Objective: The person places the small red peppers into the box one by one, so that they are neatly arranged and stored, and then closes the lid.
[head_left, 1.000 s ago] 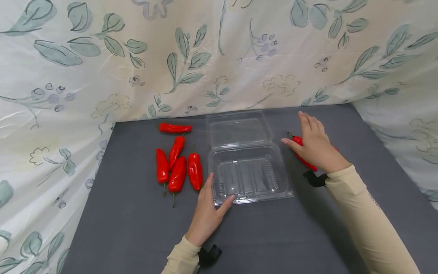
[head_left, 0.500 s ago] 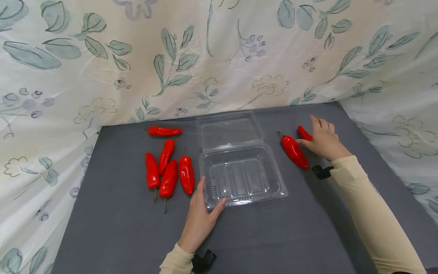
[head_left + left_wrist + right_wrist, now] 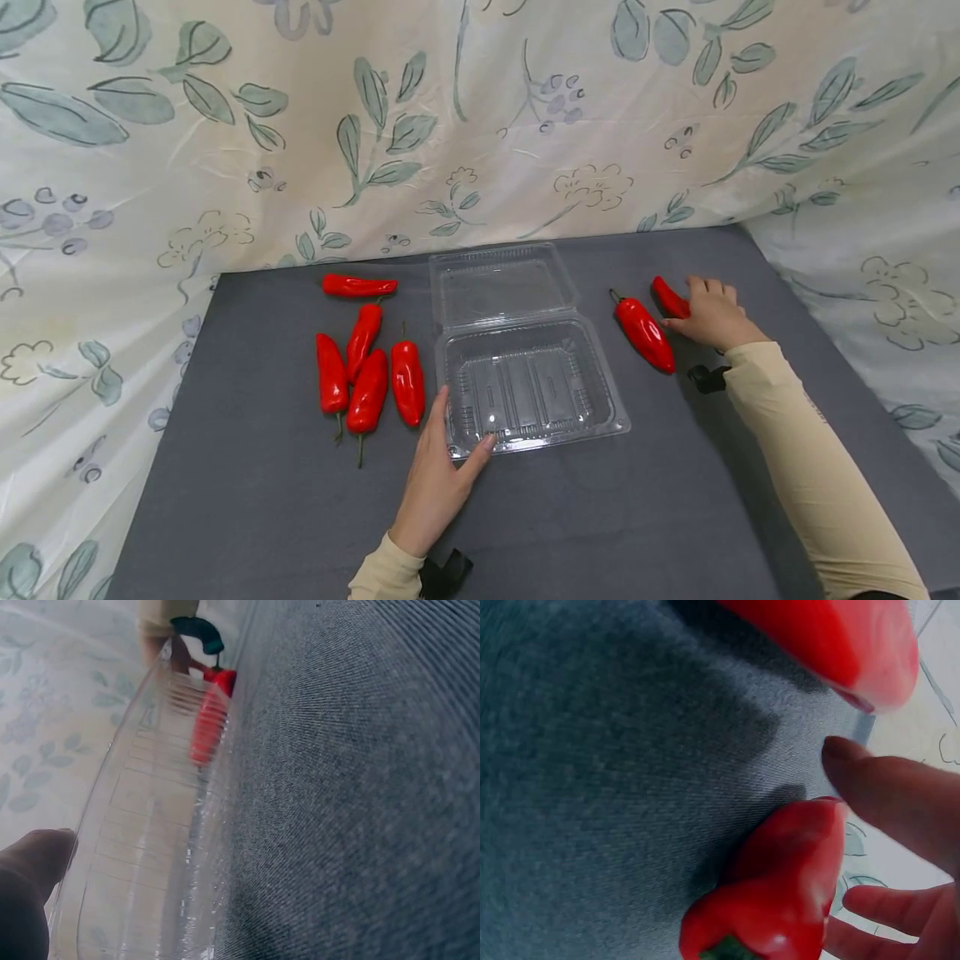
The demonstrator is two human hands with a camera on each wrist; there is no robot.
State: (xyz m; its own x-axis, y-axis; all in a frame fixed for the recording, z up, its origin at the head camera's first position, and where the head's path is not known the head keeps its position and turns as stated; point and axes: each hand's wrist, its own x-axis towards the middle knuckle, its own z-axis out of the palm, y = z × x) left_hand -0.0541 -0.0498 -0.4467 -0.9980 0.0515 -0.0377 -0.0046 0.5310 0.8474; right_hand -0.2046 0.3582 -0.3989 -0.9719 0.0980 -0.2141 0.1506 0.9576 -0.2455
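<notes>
Zero grip tbh: left hand (image 3: 437,492) spread at box (image 3: 525,385), right hand (image 3: 714,317) spread by pepper (image 3: 668,297), which could roll if bumped.

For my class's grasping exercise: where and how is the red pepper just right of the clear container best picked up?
Probably across its middle, from above: the red pepper lies flat on the grey cloth, both long sides exposed, while its stem is thin.
</notes>
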